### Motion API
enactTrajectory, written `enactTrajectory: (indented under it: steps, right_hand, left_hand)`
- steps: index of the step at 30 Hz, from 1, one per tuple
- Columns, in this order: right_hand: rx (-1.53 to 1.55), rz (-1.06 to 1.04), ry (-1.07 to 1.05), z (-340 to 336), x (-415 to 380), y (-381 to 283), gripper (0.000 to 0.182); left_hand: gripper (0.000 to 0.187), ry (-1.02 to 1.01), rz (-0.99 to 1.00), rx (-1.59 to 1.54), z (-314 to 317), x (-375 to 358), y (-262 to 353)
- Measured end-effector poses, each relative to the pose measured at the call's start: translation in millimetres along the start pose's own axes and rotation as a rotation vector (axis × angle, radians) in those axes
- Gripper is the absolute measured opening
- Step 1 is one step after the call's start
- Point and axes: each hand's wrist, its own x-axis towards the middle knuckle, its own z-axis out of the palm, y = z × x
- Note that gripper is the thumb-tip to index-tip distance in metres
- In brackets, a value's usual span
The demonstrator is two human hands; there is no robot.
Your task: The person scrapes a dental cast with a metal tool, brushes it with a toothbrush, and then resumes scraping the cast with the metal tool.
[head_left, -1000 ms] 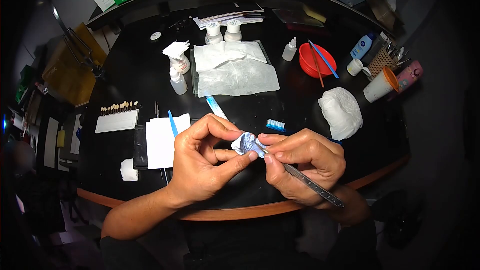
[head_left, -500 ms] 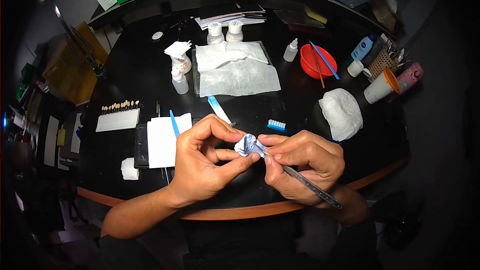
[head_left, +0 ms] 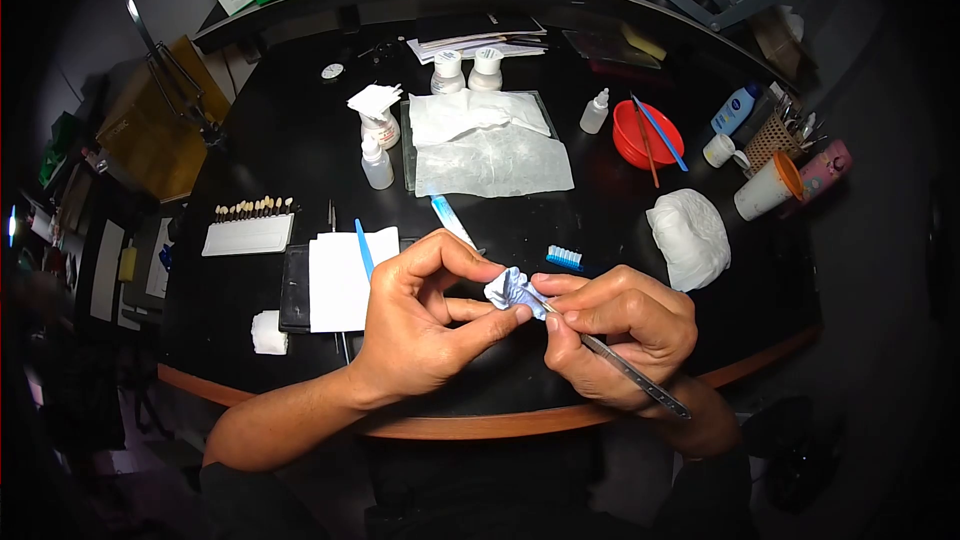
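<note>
Between the fingertips of my left hand is a small pale blue-white moulded piece, its surface ridged. My right hand grips a thin metal instrument like a pen, and its tip reaches the right side of the piece. The fingertips of my right hand are also close to that side of the piece. Both hands are above the front part of the black table. Behind them lie a blue and white tube and a blue toothbrush.
White paper covers a glass plate at the centre back, beside bottles and jars. On the left are a shade guide and a folded white cloth. A red bowl, a white bundle and a cup stand right.
The view has shifted slightly, so the table items appear a little further right and mostly lower. Both hands keep nearly the same hold on the piece and the instrument.
</note>
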Motion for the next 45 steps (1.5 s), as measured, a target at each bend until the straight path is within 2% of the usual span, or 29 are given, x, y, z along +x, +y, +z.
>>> enactTrajectory:
  steps: [7, 16, 24, 45]
  right_hand:
    - [0.039, -0.008, 0.005, -3.1, 0.4, -1.7, 0.017]
    - [-0.012, 0.001, 0.031, 2.2, -2.2, -7.2, 0.017]
    - [-0.06, -0.044, 0.053, 3.0, -1.9, -6.9, 0.013]
    - [-0.081, -0.087, 0.033, 2.6, -3.9, -3.3, 0.013]
  left_hand:
    - [0.027, 0.023, 0.032, -0.016, 1.6, 0.5, 0.4]
    - [0.03, -0.035, 0.381, 0.219, -1.8, 5.1, -12.5]
    - [0.033, -0.02, 0.513, 0.445, -1.6, 4.3, -9.9]
    - [0.033, 0.0, 0.463, 0.371, 0.6, 2.0, -13.8]
